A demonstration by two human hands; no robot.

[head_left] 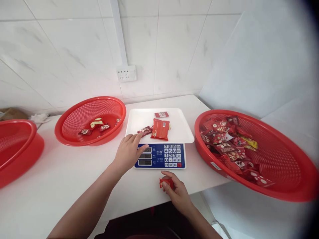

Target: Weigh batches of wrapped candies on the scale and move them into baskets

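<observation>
My left hand (128,151) reaches over the left side of a digital scale (160,156), palm down with its thumb apart from the fingers. Its fingertips are at the near end of a dark red candy packet (146,130) on the white scale tray (180,132); whether they touch it I cannot tell. Beside that packet lies a larger red snack packet (160,129), with a bit of yellow showing behind it. Farther back on the tray is a small red-and-white packet (161,114). In front of the scale, my right hand (178,194) grips a small red wrapped candy (163,182).
On the right, a big red basket (286,159) holds many wrapped snacks (229,146) and overhangs the table edge. Another red basket (74,116) at left holds several pieces. A third red basket (30,156) is cut off at far left. A wall socket (126,73) is behind.
</observation>
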